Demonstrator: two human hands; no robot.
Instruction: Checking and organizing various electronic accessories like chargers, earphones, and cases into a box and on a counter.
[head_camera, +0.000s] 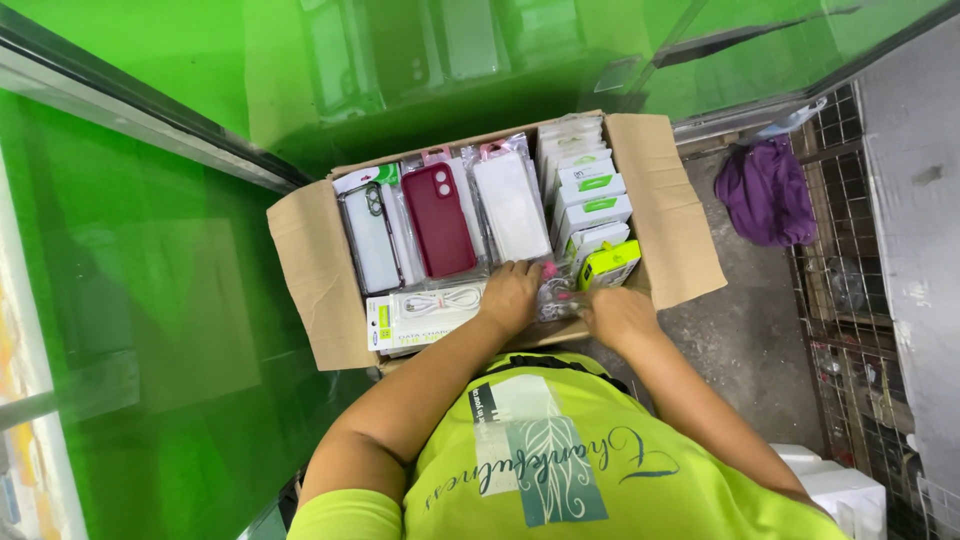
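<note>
Open cardboard box (310, 270), flaps folded outward, resting against a green glass-fronted counter (150, 300) and carrying a clear phone case (372, 238), a maroon phone case (438, 220), a white phone case (510, 205), a packaged white cable (430, 312) and a row of small white boxes (590, 195).

Fingertips of both hands (565, 305) buried among packets in cardboard box (320, 280); grasp unclear.

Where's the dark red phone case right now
In the head view, the dark red phone case lies in the middle of the open cardboard box, between a clear case and a white case, just beyond the left hand.
</note>
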